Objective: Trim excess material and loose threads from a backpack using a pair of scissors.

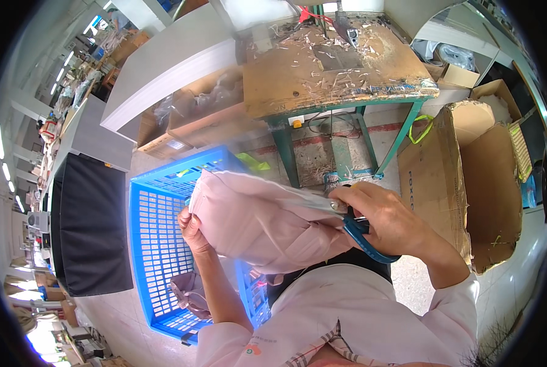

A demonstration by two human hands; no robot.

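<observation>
Pink cloth (258, 226) is gripped at its left end by the left hand (191, 229); blue-handled scissors (353, 223) are clasped in the right hand (386, 223), blades lying leftward along the cloth's upper edge. Beyond, a blue crate (157, 244) and littered desk (334, 67) are noted.

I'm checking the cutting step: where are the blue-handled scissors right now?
In the head view, right of centre: the blue-handled scissors are in the right hand, blades at the edge of the pink garment that the left hand holds above the blue basket.
</observation>
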